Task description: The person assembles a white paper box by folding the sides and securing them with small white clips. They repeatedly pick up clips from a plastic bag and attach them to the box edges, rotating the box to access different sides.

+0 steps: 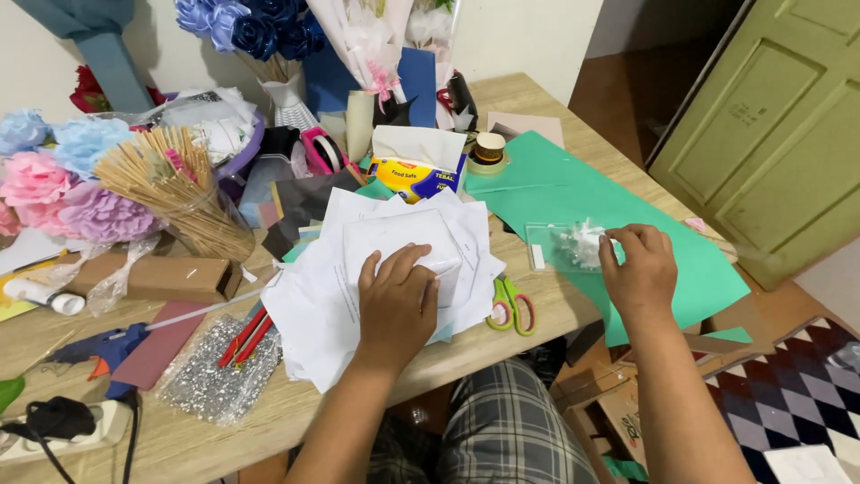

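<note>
Your left hand (397, 300) lies flat, fingers spread, on the loose stack of white papers (376, 260) at frame centre, prob. pinning the sheets so they don't slide, not gripping anything. Your right hand (638, 269), centre-right, pinches the edge of a small clear plastic bag (566, 246) w/ white bits inside, lying on the green paper sheet (618, 215). Green-handled scissors (511, 305) sit btw. both hands, near the table edge.
</note>
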